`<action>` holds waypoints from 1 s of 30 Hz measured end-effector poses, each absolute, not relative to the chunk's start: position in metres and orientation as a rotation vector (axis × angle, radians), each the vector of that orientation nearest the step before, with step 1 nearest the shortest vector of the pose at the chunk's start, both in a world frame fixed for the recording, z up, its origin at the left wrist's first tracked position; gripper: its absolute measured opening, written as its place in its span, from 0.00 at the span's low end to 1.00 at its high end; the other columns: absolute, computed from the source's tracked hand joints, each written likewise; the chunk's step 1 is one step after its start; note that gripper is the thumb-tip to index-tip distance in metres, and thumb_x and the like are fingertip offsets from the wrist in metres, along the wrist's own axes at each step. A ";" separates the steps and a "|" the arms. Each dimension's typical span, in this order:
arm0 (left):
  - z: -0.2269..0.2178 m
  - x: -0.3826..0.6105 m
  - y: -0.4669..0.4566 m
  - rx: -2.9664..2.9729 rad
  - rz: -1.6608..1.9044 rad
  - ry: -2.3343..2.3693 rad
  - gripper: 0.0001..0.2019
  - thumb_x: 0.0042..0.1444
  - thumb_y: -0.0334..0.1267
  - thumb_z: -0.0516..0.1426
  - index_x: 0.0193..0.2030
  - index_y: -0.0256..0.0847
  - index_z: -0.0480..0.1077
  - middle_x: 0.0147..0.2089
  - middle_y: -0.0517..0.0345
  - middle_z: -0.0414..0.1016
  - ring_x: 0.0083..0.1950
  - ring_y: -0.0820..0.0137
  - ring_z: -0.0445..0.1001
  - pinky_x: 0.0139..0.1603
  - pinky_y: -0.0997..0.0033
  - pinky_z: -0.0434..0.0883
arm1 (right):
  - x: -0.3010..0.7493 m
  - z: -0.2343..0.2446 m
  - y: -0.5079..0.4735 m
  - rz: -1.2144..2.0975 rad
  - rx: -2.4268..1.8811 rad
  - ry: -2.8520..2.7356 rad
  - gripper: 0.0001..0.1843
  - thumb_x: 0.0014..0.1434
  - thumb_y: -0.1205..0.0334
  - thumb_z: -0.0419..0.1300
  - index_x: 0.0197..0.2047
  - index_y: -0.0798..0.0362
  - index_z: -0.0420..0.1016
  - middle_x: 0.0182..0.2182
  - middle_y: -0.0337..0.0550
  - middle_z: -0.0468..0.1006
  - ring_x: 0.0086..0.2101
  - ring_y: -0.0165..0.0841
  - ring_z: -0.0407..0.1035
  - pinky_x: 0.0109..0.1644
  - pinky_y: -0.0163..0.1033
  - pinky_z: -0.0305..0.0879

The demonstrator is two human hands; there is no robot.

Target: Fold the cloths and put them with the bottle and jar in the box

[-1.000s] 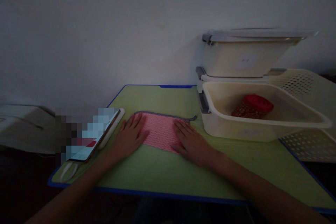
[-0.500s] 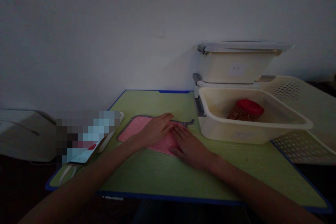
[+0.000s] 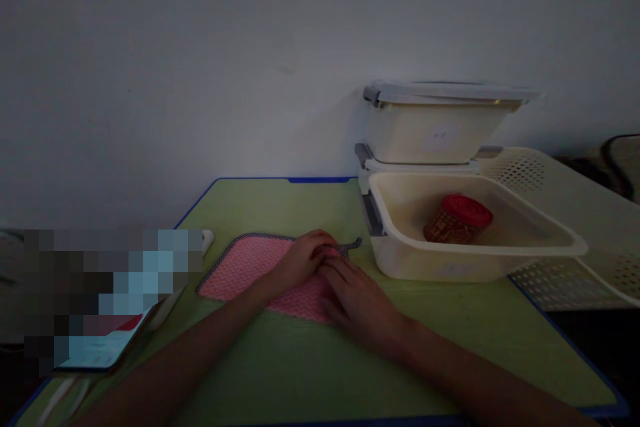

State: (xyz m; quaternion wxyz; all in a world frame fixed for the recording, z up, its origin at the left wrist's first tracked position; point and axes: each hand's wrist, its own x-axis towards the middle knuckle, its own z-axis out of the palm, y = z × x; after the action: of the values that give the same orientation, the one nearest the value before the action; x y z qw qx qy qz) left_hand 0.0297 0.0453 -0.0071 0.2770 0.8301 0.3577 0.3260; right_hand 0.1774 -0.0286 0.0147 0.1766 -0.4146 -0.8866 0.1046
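A pink textured cloth (image 3: 240, 265) with a dark patterned border lies spread on the green tabletop (image 3: 260, 203). A small hanging loop (image 3: 356, 243) sticks out at its far right corner. My left hand (image 3: 303, 259) rests across the cloth's far edge, its fingers bent and closed on the fabric. Beside it, my right hand (image 3: 364, 299) covers the right end, with curled fingers against the cloth and the thumb lower down. The two hands' fingertips meet near the border and partly hide it.
An open cream bin (image 3: 475, 267) at right holds a red-lidded canister (image 3: 459, 219) lying tilted. Behind it stands a lidded box (image 3: 425, 133); a perforated basket (image 3: 565, 193) is farther right. A partly blurred phone (image 3: 95, 350) and white cables (image 3: 63, 393) lie at left.
The fingers of both hands, straighter and flatter before, are now bent at the cloth's far edge. The view has shifted slightly, and the cloth remains spread out.
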 end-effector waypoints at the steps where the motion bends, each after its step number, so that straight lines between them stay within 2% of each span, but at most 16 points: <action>1: -0.007 0.030 0.045 2.239 0.876 0.952 0.10 0.53 0.26 0.51 0.38 0.35 0.72 0.40 0.51 0.74 0.43 0.69 0.70 0.47 0.68 0.68 | 0.178 0.015 -0.028 0.310 -1.193 -2.493 0.17 0.54 0.67 0.52 0.48 0.58 0.65 0.47 0.52 0.69 0.50 0.40 0.62 0.55 0.48 0.60; 8: -0.008 0.031 0.044 2.294 0.871 0.936 0.11 0.52 0.25 0.50 0.38 0.35 0.72 0.40 0.51 0.73 0.43 0.69 0.70 0.47 0.69 0.68 | 0.180 0.018 -0.026 0.308 -1.240 -2.475 0.16 0.53 0.69 0.52 0.46 0.57 0.65 0.47 0.53 0.67 0.48 0.40 0.63 0.53 0.50 0.60; 13: -0.009 0.030 0.043 2.297 0.875 0.953 0.11 0.52 0.24 0.51 0.39 0.35 0.71 0.42 0.50 0.72 0.44 0.69 0.69 0.47 0.69 0.67 | 0.181 0.017 -0.025 0.261 -1.230 -2.510 0.15 0.53 0.68 0.53 0.45 0.59 0.65 0.46 0.53 0.67 0.47 0.41 0.61 0.53 0.48 0.60; 16: -0.008 0.029 0.042 2.282 0.910 0.960 0.10 0.51 0.24 0.51 0.38 0.34 0.71 0.42 0.50 0.71 0.44 0.69 0.69 0.48 0.69 0.67 | 0.184 0.019 -0.026 0.249 -1.036 -2.615 0.14 0.54 0.63 0.55 0.44 0.58 0.66 0.44 0.51 0.68 0.46 0.39 0.61 0.51 0.45 0.60; 19: -0.005 0.028 0.040 2.264 0.948 0.965 0.10 0.51 0.23 0.51 0.37 0.34 0.70 0.41 0.51 0.71 0.44 0.69 0.69 0.48 0.68 0.67 | 0.184 0.022 -0.028 0.184 -0.765 -2.812 0.11 0.56 0.58 0.54 0.39 0.56 0.68 0.39 0.48 0.70 0.40 0.36 0.62 0.44 0.41 0.61; 23: -0.002 0.029 0.038 2.211 1.031 1.004 0.10 0.49 0.22 0.50 0.34 0.35 0.70 0.39 0.53 0.71 0.43 0.70 0.70 0.47 0.69 0.67 | 0.183 0.026 -0.029 0.077 -0.535 -2.972 0.09 0.59 0.60 0.51 0.34 0.56 0.68 0.33 0.45 0.71 0.34 0.33 0.61 0.38 0.38 0.58; 30: -0.001 0.028 0.035 2.352 1.047 1.186 0.11 0.49 0.21 0.49 0.32 0.35 0.69 0.38 0.54 0.71 0.42 0.70 0.70 0.47 0.68 0.68 | 0.187 0.029 -0.026 0.081 -0.475 -3.010 0.07 0.57 0.64 0.51 0.37 0.56 0.68 0.35 0.46 0.71 0.36 0.33 0.60 0.39 0.38 0.56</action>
State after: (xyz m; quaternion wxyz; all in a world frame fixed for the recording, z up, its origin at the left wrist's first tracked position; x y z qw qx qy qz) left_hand 0.0275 0.0354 -0.0014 0.1530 0.8201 0.4133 0.3651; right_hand 0.1869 -0.0261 0.0288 0.0464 -0.1555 -0.9864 0.0266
